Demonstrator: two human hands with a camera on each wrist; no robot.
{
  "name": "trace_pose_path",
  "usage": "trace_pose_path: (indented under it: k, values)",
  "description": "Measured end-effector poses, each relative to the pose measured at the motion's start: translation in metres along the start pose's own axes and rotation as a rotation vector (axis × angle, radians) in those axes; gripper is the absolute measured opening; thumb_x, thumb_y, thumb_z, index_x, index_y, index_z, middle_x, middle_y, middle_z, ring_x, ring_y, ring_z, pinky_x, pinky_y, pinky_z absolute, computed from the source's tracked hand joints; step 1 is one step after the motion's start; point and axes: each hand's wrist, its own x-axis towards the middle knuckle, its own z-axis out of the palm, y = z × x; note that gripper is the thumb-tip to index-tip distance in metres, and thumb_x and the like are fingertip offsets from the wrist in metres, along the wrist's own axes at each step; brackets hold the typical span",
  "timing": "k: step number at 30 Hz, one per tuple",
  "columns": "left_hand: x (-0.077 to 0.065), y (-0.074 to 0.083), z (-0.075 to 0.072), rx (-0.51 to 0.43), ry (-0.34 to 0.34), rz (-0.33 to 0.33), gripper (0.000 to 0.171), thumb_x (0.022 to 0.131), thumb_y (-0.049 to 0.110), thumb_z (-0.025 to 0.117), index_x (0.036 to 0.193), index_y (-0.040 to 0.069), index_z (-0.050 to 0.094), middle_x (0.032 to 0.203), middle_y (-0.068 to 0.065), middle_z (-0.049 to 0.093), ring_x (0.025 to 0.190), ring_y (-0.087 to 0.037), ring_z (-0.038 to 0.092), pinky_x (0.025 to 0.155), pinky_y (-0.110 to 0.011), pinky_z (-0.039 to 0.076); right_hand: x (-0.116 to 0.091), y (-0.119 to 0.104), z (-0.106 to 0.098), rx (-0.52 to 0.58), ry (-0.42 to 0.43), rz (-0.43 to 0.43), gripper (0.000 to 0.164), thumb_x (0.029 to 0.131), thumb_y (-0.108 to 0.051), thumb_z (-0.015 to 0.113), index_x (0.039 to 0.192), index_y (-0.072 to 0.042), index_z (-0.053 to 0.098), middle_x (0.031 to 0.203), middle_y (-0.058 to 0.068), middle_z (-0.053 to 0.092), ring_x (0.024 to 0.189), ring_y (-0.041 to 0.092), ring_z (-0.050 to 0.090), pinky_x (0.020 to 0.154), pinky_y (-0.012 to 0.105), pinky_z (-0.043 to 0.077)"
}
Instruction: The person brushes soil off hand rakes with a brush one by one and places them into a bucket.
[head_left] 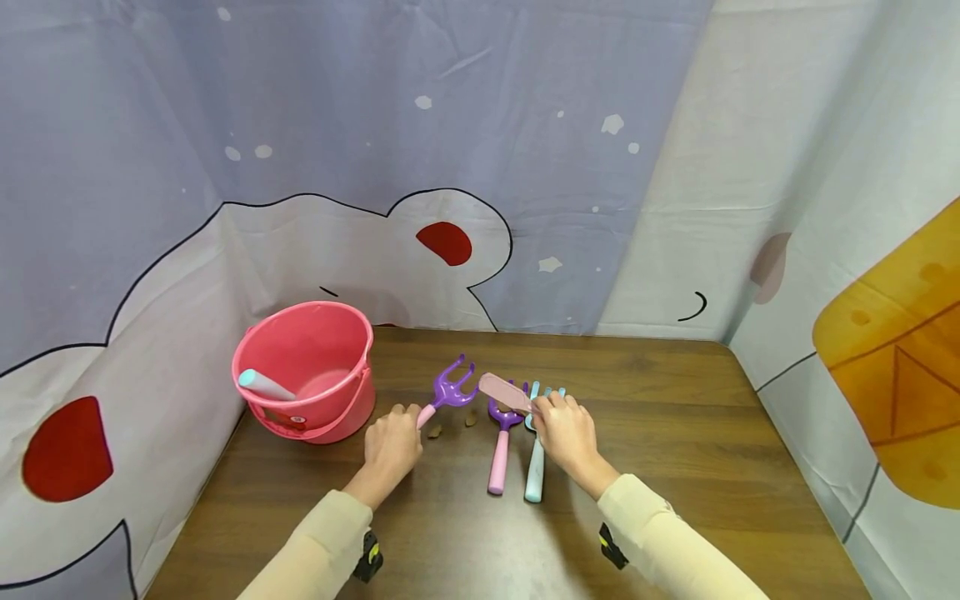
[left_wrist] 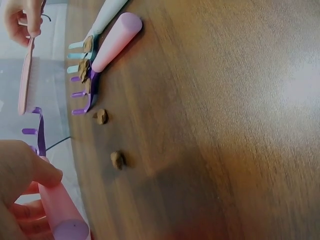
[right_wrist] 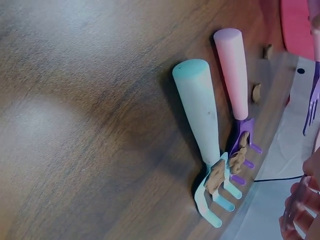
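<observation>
The left hand (head_left: 393,442) has its fingers clamped round the pink handle of a purple rake (head_left: 452,393), raised above the counter (head_left: 660,400). The right hand (head_left: 567,431) has its fingers clamped on a pink brush (head_left: 506,392), its tip close to the rake's tines; I cannot tell if they touch. Below lie a second rake (head_left: 498,462) and a blue rake (head_left: 535,471), brown lumps (left_wrist: 117,160) on and near them. A pink bucket (head_left: 347,421) stands at left, a blue handle (head_left: 266,386) inside.

In head view, the left grip (head_left: 393,442) hides its rake's (head_left: 450,394) handle end.

Nothing is legible; the label (head_left: 297,419) on the bucket (head_left: 322,343) is too small.
</observation>
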Motion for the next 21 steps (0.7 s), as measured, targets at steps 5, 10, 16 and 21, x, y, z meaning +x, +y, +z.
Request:
trace_pose_path:
  k: [5, 10, 16, 21]
  values:
    - [-0.0023, 0.0043, 0.0008, -0.021, 0.004, 0.008, 0.016, 0.072, 0.013, 0.069, 0.083, 0.007, 0.058, 0.066, -0.006, 0.051, 0.056, -0.031, 0.058, 0.044, -0.042, 0.042, 0.0022, -0.001, 0.0033, -0.004, 0.071, -0.017, 0.01, 0.08, -0.019, 0.066, 0.087, -0.012, 0.065, 0.078, 0.004, 0.061, 0.065, 0.024, 0.056, 0.05, 0.035, 0.045]
    - [-0.0042, 0.0067, 0.0025, -0.076, -0.018, -0.024, 0.018, 0.073, 0.014, 0.069, 0.088, 0.008, 0.062, 0.067, -0.005, 0.052, 0.057, -0.032, 0.059, 0.044, -0.041, 0.042, 0.0057, -0.001, 0.0033, 0.017, 0.113, 0.006, 0.012, 0.081, -0.018, 0.067, 0.089, -0.01, 0.066, 0.078, 0.005, 0.062, 0.064, 0.024, 0.056, 0.05, 0.036, 0.046]
    - [-0.0043, 0.0076, 0.0036, -0.174, -0.093, -0.104, 0.025, 0.075, 0.018, 0.069, 0.099, 0.012, 0.065, 0.073, -0.004, 0.058, 0.06, -0.03, 0.059, 0.046, -0.039, 0.042, 0.0082, 0.0004, 0.0005, 0.045, 0.144, 0.041, 0.015, 0.078, -0.014, 0.069, 0.091, -0.01, 0.066, 0.077, 0.005, 0.061, 0.065, 0.025, 0.057, 0.05, 0.037, 0.046]
    - [-0.0037, 0.0106, 0.0033, -0.295, -0.134, -0.19, 0.027, 0.075, 0.02, 0.068, 0.101, 0.016, 0.067, 0.082, -0.002, 0.065, 0.067, -0.027, 0.061, 0.052, -0.039, 0.044, 0.0091, 0.0014, -0.0002, 0.059, 0.151, 0.056, 0.017, 0.075, -0.013, 0.071, 0.09, -0.01, 0.066, 0.076, 0.005, 0.06, 0.066, 0.026, 0.057, 0.051, 0.038, 0.045]
